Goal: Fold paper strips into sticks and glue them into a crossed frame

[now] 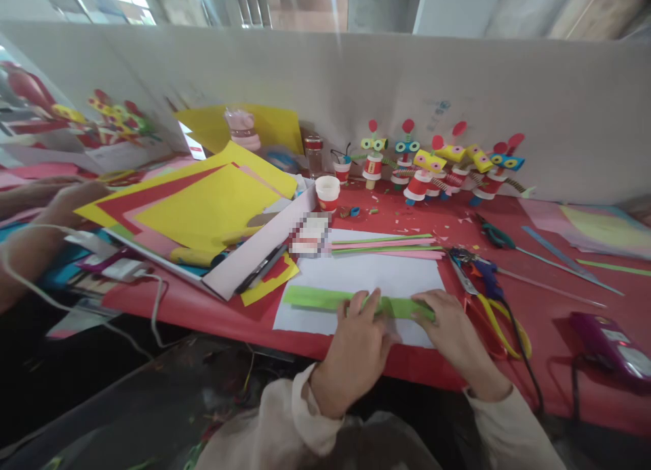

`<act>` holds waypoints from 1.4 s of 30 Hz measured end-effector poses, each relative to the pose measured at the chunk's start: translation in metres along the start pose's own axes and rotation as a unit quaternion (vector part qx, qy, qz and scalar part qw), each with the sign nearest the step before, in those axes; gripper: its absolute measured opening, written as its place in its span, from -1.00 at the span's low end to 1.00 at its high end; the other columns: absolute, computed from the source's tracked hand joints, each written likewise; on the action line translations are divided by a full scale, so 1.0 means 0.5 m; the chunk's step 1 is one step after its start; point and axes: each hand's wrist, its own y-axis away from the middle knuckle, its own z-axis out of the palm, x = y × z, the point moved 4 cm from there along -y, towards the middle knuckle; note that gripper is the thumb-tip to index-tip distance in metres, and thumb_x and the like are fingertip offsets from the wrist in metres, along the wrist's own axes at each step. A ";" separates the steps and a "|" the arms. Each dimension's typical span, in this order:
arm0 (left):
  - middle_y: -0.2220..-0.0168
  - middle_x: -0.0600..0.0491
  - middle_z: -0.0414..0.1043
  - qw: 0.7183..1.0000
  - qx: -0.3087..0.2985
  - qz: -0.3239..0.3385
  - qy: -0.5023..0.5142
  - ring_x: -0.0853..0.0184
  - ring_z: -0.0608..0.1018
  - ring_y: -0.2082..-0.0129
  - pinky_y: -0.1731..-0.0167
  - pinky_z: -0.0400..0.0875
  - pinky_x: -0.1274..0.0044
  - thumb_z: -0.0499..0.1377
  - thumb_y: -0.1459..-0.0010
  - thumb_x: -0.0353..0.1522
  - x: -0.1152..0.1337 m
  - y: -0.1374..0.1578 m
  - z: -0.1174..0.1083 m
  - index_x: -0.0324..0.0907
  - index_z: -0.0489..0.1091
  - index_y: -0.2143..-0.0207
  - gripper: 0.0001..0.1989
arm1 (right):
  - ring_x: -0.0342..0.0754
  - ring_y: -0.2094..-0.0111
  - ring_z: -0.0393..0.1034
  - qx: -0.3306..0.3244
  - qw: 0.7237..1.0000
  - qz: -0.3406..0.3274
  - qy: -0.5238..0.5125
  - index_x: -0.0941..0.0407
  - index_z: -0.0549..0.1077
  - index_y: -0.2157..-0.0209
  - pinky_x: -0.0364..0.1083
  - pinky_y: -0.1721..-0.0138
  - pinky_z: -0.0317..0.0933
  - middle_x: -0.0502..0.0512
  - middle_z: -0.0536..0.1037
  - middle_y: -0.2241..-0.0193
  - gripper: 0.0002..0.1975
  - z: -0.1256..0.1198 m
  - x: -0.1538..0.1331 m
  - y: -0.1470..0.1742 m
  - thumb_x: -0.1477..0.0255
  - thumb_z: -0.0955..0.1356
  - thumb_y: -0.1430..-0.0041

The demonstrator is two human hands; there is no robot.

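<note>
A folded strip of green paper (312,298) lies crosswise over a white sheet (366,272) at the table's front edge. My left hand (359,344) bends its fingers over the middle of the strip and presses on it. At the strip's right end, my right hand (452,331) grips the paper between thumb and fingers. Just beyond, thin green and pink paper strips (386,245) lie in a bundle along the sheet's far edge. Scissors with yellow and red handles (488,314) rest to the right of my right hand.
Paper-cup figures (420,184) stand along the back partition. A box of coloured paper (193,212) fills the left side, with a black pen (259,270) beside it. A white-and-red cup (327,192) stands centrally. A purple device (613,348) sits at right. Another person's arm (45,232) reaches in at left.
</note>
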 end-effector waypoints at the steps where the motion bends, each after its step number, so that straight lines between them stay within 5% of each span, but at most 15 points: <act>1: -0.11 -0.05 0.23 1.000 -0.003 0.007 0.010 0.11 0.27 -0.05 0.02 0.24 0.23 -0.04 -0.27 -0.30 -0.002 -0.016 0.000 -0.18 0.42 0.23 -0.74 | 0.00 0.23 0.39 -0.017 1.000 0.002 -0.007 0.09 0.46 0.25 0.01 0.13 0.19 0.10 0.53 0.28 -0.83 0.001 -0.006 -0.007 0.42 0.33 -0.07; 4: 0.11 -0.06 0.32 0.999 -0.010 0.010 0.042 0.23 0.34 0.15 0.12 0.28 0.35 -0.02 -0.21 -0.47 -0.017 -0.059 0.012 -0.22 0.38 0.27 -0.82 | -0.01 0.27 0.37 -0.061 0.998 0.014 -0.019 0.08 0.44 0.30 -0.02 0.19 0.18 0.07 0.50 0.32 -0.86 0.001 -0.025 -0.020 0.42 0.36 -0.03; 12: 0.17 0.03 0.30 0.999 0.008 0.000 0.053 0.21 0.27 0.13 0.18 0.20 0.34 0.08 -0.18 -0.41 -0.036 -0.070 0.033 -0.11 0.34 0.20 -0.86 | -0.06 0.33 0.36 -0.105 0.986 0.066 -0.110 0.11 0.42 0.34 -0.08 0.26 0.20 0.02 0.49 0.41 -0.84 -0.020 -0.020 -0.030 0.50 0.38 0.05; 22: 0.18 0.04 0.36 0.996 -0.002 0.040 0.074 0.25 0.32 0.13 0.14 0.15 0.37 0.01 -0.20 -0.47 -0.030 -0.072 0.033 -0.11 0.33 0.13 -0.78 | -0.09 0.37 0.38 -0.065 0.985 0.050 -0.149 0.10 0.51 0.45 -0.12 0.30 0.23 0.02 0.52 0.43 -0.89 -0.039 -0.025 -0.020 0.53 0.33 -0.05; 33: 0.23 0.05 0.36 0.991 -0.005 0.090 0.094 0.28 0.32 0.13 0.10 0.18 0.37 0.00 -0.14 -0.59 -0.025 -0.064 0.035 -0.10 0.39 0.12 -0.66 | -0.09 0.28 0.38 -0.021 0.990 -0.118 -0.068 0.04 0.52 0.16 -0.09 0.22 0.31 0.07 0.50 0.34 -0.75 -0.036 -0.011 0.015 0.49 0.24 -0.25; 42: 0.25 0.05 0.38 0.993 0.016 0.089 0.081 0.28 0.32 0.15 0.09 0.19 0.37 0.01 -0.17 -0.58 -0.029 -0.059 0.043 -0.10 0.43 0.13 -0.67 | -0.06 0.25 0.33 -0.028 0.985 -0.166 0.040 0.12 0.48 0.11 -0.05 0.19 0.30 0.14 0.47 0.30 -0.72 -0.036 -0.029 0.034 0.53 0.19 -0.27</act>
